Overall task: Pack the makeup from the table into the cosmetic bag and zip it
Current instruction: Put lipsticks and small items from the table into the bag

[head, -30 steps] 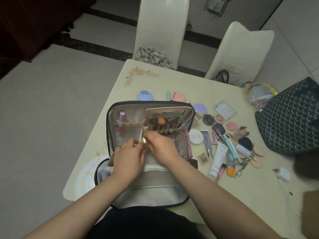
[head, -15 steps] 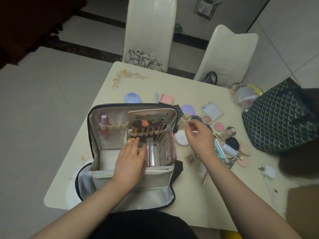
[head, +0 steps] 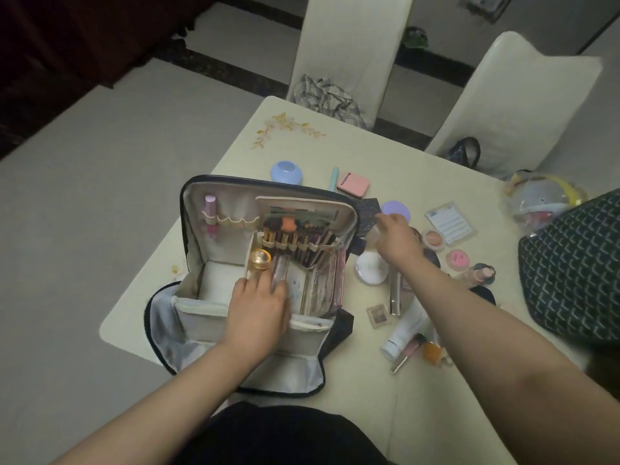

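The open cosmetic bag (head: 198, 229) lies at the table's front left. Brushes (head: 295, 238) stand in its pockets, a pink lipstick (head: 210, 216) sits in an elastic loop, and a gold-capped bottle (head: 260, 260) stands in the middle compartment. My left hand (head: 258, 310) rests inside the bag, fingers stretched flat over a clear tube beside that bottle. My right hand (head: 397, 241) hovers over the loose makeup to the right of the bag, near a purple round compact (head: 397, 209). It is blurred and its fingertips are hidden. A white compact (head: 369, 268) and a silver tube (head: 395, 293) lie under it.
More makeup is scattered to the right: a white tube (head: 407, 327), pink pots (head: 459, 258), a pink square compact (head: 353, 184), a blue jar (head: 287, 172). A dark patterned bag (head: 577, 270) stands at the right edge. Two white chairs (head: 523, 95) stand behind the table.
My right hand has left the bag and moved right over the loose makeup. The gold-capped bottle now stands in the bag. My left hand stays inside the bag.
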`<control>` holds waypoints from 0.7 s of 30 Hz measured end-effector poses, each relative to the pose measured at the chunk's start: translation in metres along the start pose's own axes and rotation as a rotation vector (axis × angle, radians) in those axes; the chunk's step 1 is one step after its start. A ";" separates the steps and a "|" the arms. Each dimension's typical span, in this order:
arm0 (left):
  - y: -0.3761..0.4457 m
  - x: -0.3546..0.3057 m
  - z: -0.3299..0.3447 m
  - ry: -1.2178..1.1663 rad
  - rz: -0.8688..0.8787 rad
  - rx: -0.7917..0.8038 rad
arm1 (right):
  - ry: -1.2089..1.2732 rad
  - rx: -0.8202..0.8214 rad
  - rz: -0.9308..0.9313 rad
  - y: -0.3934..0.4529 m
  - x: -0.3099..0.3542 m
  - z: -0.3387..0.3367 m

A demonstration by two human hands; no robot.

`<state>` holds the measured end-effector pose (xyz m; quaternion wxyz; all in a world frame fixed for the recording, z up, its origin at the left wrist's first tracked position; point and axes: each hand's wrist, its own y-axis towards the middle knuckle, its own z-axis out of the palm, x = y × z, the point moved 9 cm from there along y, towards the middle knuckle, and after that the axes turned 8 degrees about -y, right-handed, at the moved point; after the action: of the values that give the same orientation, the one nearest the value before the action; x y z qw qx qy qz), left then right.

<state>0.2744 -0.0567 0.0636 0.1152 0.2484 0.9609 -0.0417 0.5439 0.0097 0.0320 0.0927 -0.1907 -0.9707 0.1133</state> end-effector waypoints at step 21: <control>0.015 -0.034 0.026 -0.096 0.033 0.210 | 0.384 -0.396 -0.002 -0.080 -0.022 -0.059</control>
<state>0.3155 -0.0632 0.0458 0.1348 0.2726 0.9404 -0.1522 0.5491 -0.0602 0.1056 0.2360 -0.2220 -0.9388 -0.1169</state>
